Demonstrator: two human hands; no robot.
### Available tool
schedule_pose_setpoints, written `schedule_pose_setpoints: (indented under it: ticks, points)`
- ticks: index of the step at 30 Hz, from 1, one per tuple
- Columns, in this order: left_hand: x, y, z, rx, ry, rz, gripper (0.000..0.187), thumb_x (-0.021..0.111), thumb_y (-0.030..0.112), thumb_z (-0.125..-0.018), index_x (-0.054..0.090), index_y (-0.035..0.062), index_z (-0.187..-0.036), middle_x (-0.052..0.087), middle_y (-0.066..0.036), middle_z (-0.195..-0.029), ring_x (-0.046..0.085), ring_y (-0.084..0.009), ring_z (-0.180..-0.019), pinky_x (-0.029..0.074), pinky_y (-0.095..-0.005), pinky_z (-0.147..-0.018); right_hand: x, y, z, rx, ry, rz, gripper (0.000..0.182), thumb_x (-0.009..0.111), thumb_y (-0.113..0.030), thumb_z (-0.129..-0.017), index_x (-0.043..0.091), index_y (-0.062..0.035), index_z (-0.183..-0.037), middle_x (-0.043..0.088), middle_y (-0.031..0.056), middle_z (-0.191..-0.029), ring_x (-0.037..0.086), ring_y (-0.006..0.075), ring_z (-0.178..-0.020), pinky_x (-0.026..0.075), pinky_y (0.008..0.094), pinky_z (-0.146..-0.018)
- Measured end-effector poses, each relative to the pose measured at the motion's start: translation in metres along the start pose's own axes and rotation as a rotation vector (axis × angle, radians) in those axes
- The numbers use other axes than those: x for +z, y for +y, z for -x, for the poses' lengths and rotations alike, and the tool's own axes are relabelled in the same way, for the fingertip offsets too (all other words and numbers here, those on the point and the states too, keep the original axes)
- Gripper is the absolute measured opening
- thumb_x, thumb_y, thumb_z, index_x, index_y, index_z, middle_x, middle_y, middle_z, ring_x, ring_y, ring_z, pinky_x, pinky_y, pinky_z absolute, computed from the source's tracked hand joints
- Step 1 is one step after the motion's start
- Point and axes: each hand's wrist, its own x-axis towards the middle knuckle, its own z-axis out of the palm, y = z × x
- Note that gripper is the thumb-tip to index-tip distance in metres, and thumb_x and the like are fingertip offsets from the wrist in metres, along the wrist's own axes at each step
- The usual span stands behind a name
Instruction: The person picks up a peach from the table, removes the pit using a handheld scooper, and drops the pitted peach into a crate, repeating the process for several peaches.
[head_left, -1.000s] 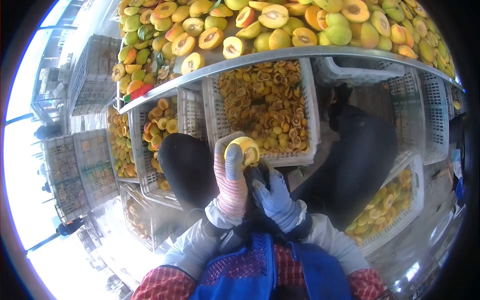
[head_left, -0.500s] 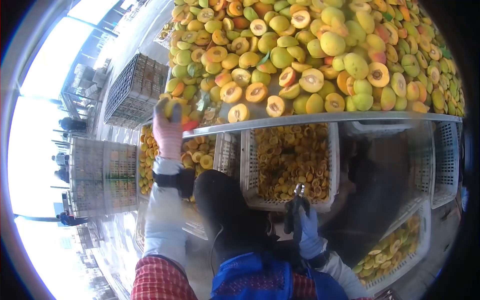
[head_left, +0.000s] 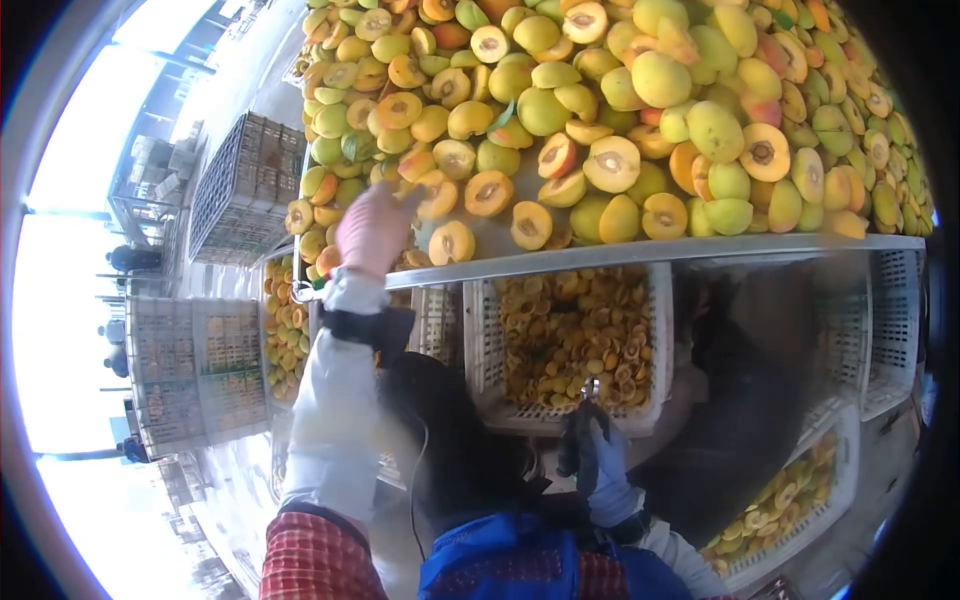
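My left hand (head_left: 375,232), in a pale pink glove, reaches over the near edge of the sorting table with its fingers stretched out, slightly blurred. Its fingertips are right at a halved peach (head_left: 437,195), cut face up. More cut peaches, such as one half (head_left: 452,242) with an orange face, lie just to its right. Low in front of my body, my right hand (head_left: 608,465), in a blue-grey glove, is closed around a dark-handled hand tool (head_left: 591,390) with a shiny metal tip. The tool overlaps the front of a white crate in this view.
A metal rim (head_left: 600,255) borders the heap of peaches (head_left: 660,80). Beneath it stands a white crate (head_left: 660,350) of hollowed orange pieces. Another crate (head_left: 850,470) with fruit is at lower right. Stacked crates (head_left: 195,370) stand on the left, with people farther off.
My left hand has moved right along the table edge, from a red-looking piece at the left corner to the peach halves. My right hand stays low with the tool. The view has shifted slightly.
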Motion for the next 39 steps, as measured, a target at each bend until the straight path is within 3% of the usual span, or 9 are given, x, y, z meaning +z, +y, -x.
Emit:
schedule_pose_setpoints:
  ticks: [2,6,12,14,17,21,24,33,39]
  points:
    - [0.024,0.021,-0.002,0.006,-0.050,0.111,0.075,0.058,0.059,-0.080,0.042,0.0042,-0.129,0.064,-0.022,-0.102,0.060,-0.0359,-0.101,0.047,-0.0403,-0.085,0.012,-0.002,-0.001,0.035,0.095,-0.028,0.026,0.053,-0.021,-0.095,0.048,-0.0046,-0.114,0.056,0.0057,-0.091,0.057,0.0132,-0.067,0.051,0.0264,-0.057]
    - [0.063,0.030,-0.028,0.130,0.099,0.434,0.080,0.074,0.036,-0.074,0.033,0.0045,-0.134,0.060,-0.022,-0.109,0.060,-0.0335,-0.100,0.047,-0.0393,-0.085,0.013,-0.011,-0.004,0.113,0.020,-0.065,0.026,0.053,-0.022,-0.095,0.048,-0.0064,-0.115,0.056,0.0058,-0.091,0.057,0.0135,-0.066,0.049,0.0260,-0.052]
    - [0.033,0.040,0.034,0.351,0.514,0.596,0.054,0.076,0.020,-0.070,0.055,0.0029,-0.118,0.063,-0.016,-0.098,0.060,-0.0316,-0.090,0.049,-0.0382,-0.079,0.004,-0.008,0.000,0.055,0.088,-0.089,0.032,0.053,-0.021,-0.095,0.046,-0.0055,-0.123,0.059,0.0097,-0.099,0.058,0.0160,-0.068,0.051,0.0281,-0.057]
    - [0.020,0.048,0.093,0.398,0.316,0.609,0.045,0.074,0.016,-0.073,0.059,-0.0005,-0.112,0.064,-0.016,-0.096,0.061,-0.0302,-0.089,0.049,-0.0360,-0.080,0.005,-0.007,0.004,-0.043,-0.013,-0.032,0.031,0.049,-0.015,-0.095,0.045,-0.0045,-0.124,0.059,0.0115,-0.104,0.059,0.0163,-0.075,0.049,0.0262,-0.058]
    - [0.047,0.061,0.184,0.124,-0.282,1.555,0.034,0.064,0.007,-0.087,0.053,-0.0014,-0.117,0.062,-0.008,-0.100,0.058,-0.0135,-0.095,0.048,-0.0272,-0.083,0.046,-0.018,0.019,-0.148,0.031,0.216,0.034,0.049,-0.012,-0.092,0.045,-0.0013,-0.124,0.060,0.0143,-0.105,0.061,0.0201,-0.084,0.049,0.0275,-0.065]
    - [0.064,0.067,0.239,0.044,-0.330,1.442,0.032,0.056,0.026,-0.094,0.053,0.0001,-0.112,0.061,-0.008,-0.099,0.057,-0.0128,-0.088,0.048,-0.0274,-0.079,0.038,-0.007,0.016,-0.572,-0.056,0.954,0.040,0.054,-0.020,-0.088,0.046,0.0048,-0.118,0.062,0.0182,-0.090,0.062,0.0301,-0.081,0.047,0.0375,-0.067]
    - [0.068,0.071,0.257,-0.054,-0.252,1.554,0.035,0.053,0.032,-0.095,0.053,0.0007,-0.111,0.060,-0.009,-0.097,0.057,-0.0136,-0.086,0.048,-0.0275,-0.078,0.046,-0.026,0.031,-0.282,-0.153,0.928,0.046,0.049,-0.006,-0.093,0.032,0.0066,-0.134,0.052,0.0137,-0.118,0.054,0.0197,-0.105,0.046,0.0296,-0.089]
    - [0.066,0.072,0.279,0.118,-0.013,1.371,0.032,0.053,0.031,-0.095,0.051,0.0009,-0.107,0.060,-0.011,-0.093,0.056,-0.0168,-0.083,0.047,-0.0308,-0.077,0.033,-0.014,0.041,-0.479,-0.150,1.032,0.047,0.053,-0.015,-0.091,0.037,0.0064,-0.130,0.055,0.0117,-0.108,0.054,0.0169,-0.089,0.047,0.0304,-0.076]
    - [0.071,0.062,0.283,0.165,-0.119,1.302,0.032,0.055,0.031,-0.094,0.051,0.0021,-0.105,0.059,-0.009,-0.091,0.055,-0.0150,-0.081,0.046,-0.0296,-0.074,0.017,0.000,0.048,-0.094,-0.132,0.681,0.037,0.056,-0.018,-0.091,0.046,0.0015,-0.122,0.060,0.0098,-0.095,0.057,0.0153,-0.078,0.046,0.0286,-0.064]
